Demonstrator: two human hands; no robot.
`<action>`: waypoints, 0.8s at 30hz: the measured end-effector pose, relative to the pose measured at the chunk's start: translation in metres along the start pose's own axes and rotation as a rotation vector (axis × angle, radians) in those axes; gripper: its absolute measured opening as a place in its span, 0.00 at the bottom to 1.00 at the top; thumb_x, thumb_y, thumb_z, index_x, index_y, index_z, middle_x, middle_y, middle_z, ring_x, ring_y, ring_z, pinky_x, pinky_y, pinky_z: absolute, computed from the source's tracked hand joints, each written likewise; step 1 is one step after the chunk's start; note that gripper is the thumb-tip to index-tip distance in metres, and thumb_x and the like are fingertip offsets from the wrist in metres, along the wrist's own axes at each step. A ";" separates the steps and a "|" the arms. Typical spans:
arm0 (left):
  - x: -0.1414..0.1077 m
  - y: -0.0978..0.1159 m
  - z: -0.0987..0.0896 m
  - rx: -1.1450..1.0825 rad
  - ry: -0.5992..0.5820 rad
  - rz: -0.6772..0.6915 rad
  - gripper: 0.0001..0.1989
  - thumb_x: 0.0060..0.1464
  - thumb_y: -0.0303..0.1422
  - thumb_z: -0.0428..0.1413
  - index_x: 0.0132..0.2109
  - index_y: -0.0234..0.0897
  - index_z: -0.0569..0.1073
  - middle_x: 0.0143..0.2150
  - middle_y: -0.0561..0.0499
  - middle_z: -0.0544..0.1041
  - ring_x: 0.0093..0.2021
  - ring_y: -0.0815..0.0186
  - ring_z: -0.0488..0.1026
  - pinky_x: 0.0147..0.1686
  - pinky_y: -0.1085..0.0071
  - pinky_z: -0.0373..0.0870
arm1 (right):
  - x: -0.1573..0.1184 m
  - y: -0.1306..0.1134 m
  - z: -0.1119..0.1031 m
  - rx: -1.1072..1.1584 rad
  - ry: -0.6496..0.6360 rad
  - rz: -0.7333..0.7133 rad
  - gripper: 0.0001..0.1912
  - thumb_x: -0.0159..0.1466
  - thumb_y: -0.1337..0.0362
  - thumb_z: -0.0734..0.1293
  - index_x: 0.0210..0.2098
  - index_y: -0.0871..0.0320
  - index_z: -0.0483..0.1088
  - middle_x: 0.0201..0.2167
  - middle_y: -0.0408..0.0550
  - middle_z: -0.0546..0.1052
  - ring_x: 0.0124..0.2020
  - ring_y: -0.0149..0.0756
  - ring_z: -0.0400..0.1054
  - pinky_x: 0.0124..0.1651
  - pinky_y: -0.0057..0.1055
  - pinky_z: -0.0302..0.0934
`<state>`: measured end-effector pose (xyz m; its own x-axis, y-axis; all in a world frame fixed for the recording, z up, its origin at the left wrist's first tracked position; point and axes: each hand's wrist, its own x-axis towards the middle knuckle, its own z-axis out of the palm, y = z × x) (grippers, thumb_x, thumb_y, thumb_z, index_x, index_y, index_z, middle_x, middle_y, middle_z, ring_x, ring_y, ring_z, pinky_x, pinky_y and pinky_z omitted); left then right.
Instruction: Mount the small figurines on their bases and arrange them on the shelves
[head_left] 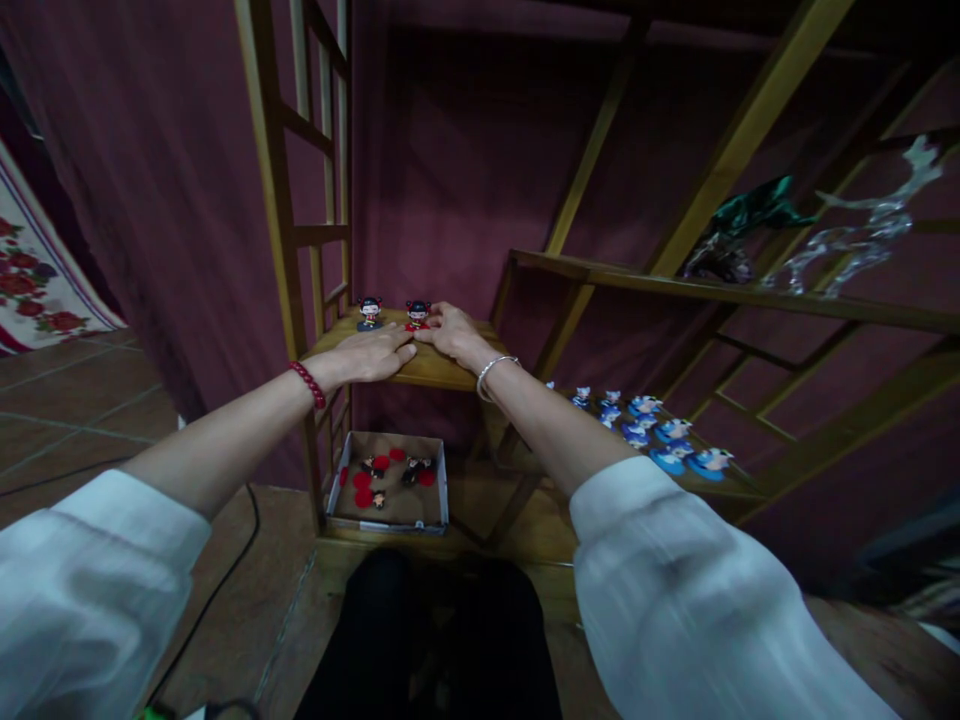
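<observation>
A small figurine [418, 314] with black hair buns and a red base stands upright on a wooden shelf [439, 372]. My right hand [453, 335] is at its right side, fingers bent and pinching at the figurine's edge. From the left, my left hand [369, 353] lies low over the shelf with its fingers stretched out, the tips close to the red base; whether they touch it I cannot tell. A second figurine [369, 313] on a dark base stands just behind my left hand.
Below, a cardboard box [442, 490] holds several more figurines and red discs. Blue-and-white figurines [672, 430] crowd a lower right shelf. A clear glass deer [862, 235] and a dark green ornament [750, 220] stand on a higher shelf. Lattice posts [274, 180] border the left.
</observation>
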<state>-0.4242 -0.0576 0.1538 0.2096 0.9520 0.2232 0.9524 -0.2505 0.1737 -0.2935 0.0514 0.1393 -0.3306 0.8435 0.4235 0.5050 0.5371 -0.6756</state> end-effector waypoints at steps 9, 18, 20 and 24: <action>-0.004 0.005 -0.005 0.165 -0.032 0.020 0.26 0.58 0.41 0.35 0.61 0.36 0.54 0.62 0.48 0.56 0.62 0.63 0.51 0.58 0.69 0.48 | -0.006 -0.008 -0.003 -0.107 0.014 0.009 0.23 0.47 0.63 0.70 0.42 0.59 0.64 0.33 0.43 0.73 0.32 0.29 0.66 0.36 0.26 0.59; -0.004 0.005 -0.005 0.160 -0.049 -0.005 0.27 0.58 0.42 0.34 0.61 0.36 0.53 0.63 0.48 0.55 0.61 0.61 0.53 0.57 0.68 0.50 | -0.003 -0.004 -0.002 -0.100 0.023 0.010 0.24 0.46 0.63 0.71 0.42 0.59 0.65 0.34 0.44 0.74 0.33 0.30 0.67 0.38 0.27 0.59; -0.004 0.006 -0.006 0.152 -0.057 0.001 0.27 0.58 0.42 0.34 0.61 0.36 0.52 0.63 0.48 0.54 0.62 0.62 0.50 0.57 0.68 0.48 | -0.002 -0.003 -0.001 -0.096 0.021 0.015 0.24 0.46 0.62 0.71 0.42 0.59 0.65 0.34 0.43 0.74 0.33 0.30 0.67 0.37 0.27 0.59; -0.004 0.005 -0.006 0.140 -0.059 -0.007 0.27 0.58 0.42 0.34 0.61 0.35 0.53 0.63 0.47 0.54 0.62 0.62 0.50 0.57 0.68 0.48 | -0.001 -0.002 0.000 -0.095 0.013 0.014 0.22 0.47 0.63 0.70 0.41 0.59 0.65 0.33 0.43 0.74 0.33 0.29 0.67 0.36 0.25 0.59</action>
<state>-0.4212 -0.0634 0.1592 0.2118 0.9632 0.1653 0.9745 -0.2210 0.0388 -0.2942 0.0491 0.1401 -0.3127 0.8508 0.4223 0.5831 0.5229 -0.6217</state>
